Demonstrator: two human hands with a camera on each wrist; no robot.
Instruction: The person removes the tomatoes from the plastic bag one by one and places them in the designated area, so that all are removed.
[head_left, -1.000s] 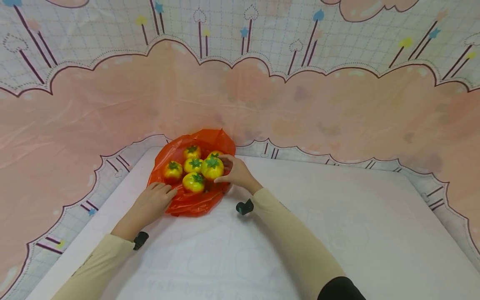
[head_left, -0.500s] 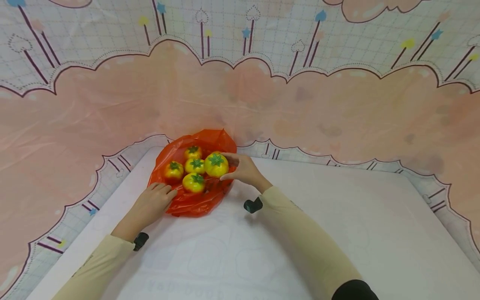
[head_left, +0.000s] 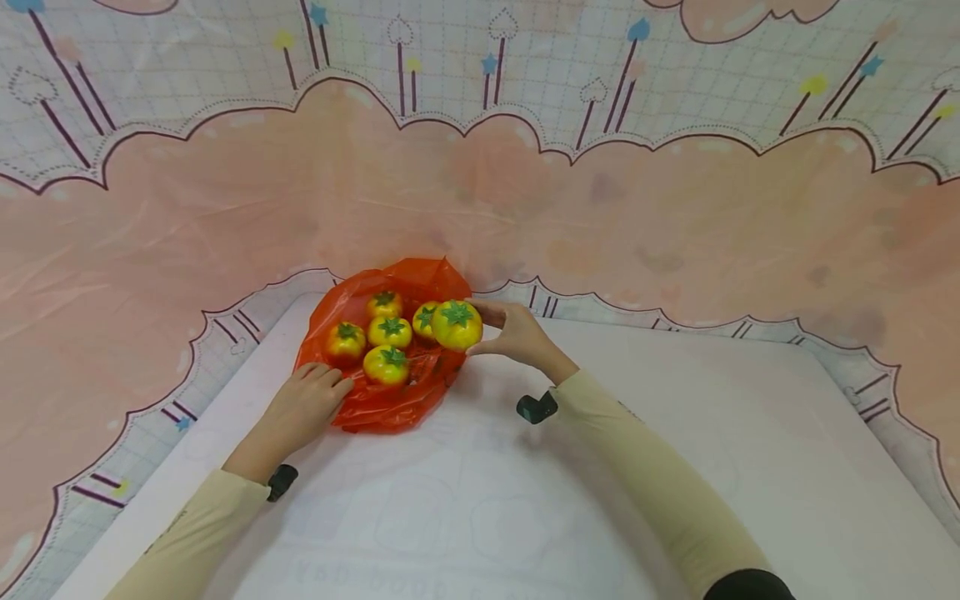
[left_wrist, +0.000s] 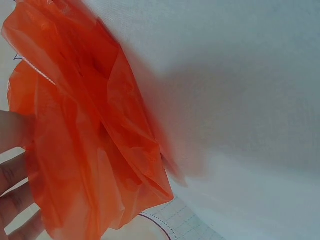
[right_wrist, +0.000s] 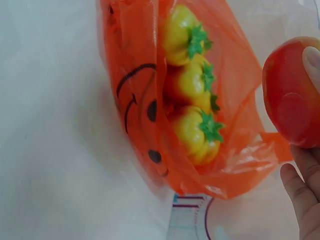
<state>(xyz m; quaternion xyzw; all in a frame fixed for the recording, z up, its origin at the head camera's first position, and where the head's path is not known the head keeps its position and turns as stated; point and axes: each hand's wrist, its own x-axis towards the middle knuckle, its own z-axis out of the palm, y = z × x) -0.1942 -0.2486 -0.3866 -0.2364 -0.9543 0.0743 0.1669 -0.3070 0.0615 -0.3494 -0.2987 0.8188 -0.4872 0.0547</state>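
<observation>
A red plastic bag stands with its mouth spread wide, and several yellow-and-red tomatoes with green star-shaped tops lie inside. My left hand pinches the near left rim; in the left wrist view the bag covers part of the thumb. At the bag's right edge, my right hand holds one tomato between thumb and fingers, raised above the rim. In the right wrist view the held tomato shows its red underside, apart from the tomatoes in the bag.
Beneath the bag is a white table, reaching far to the right and toward me. Behind it hangs a peach-coloured cloth printed with candles and scalloped lines. A black smiling face is printed on the bag's side.
My right hand has drawn the tomato to the right, from among the others to the bag's right edge. Another tomato behind it has come into sight. My left hand stays at the rim.
</observation>
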